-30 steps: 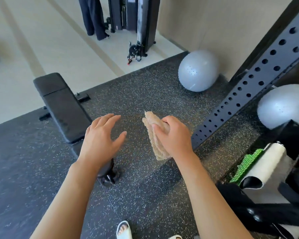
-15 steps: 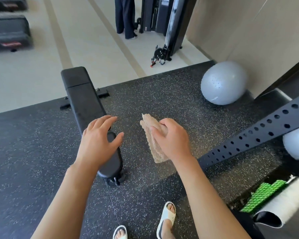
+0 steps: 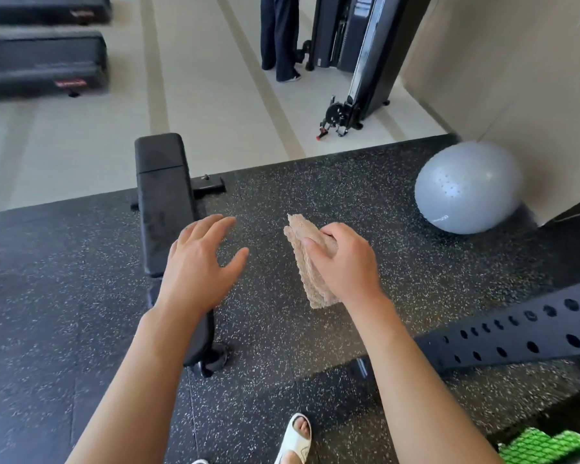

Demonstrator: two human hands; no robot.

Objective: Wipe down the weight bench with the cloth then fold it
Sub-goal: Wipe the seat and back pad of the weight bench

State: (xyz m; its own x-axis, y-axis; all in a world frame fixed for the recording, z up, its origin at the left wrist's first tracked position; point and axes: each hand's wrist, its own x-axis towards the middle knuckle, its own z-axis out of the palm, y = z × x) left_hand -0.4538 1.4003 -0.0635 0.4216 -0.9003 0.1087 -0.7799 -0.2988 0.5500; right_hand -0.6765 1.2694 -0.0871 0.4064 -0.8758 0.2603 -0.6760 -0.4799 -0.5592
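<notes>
- Red label on front of the black step platform (image 3: 44,67), upper left: lettering blurred, not legible.
- Small dark print low on the grey exercise ball (image 3: 467,187): too small to read.
- No other text was legible.

Cloth (image 3: 310,266) coarse-woven, rough; bench (image 3: 163,199) pad matt, smooth.

Bright, even daylight across the pale floor (image 3: 215,95), no harsh glare. A soft shadow lies on the speckled rubber mat (image 3: 315,380) near the perforated rack beam (image 3: 516,333). Edges bow with wide-angle distortion; the step platforms (image 3: 41,61) beyond the beam smear with motion blur.
</notes>
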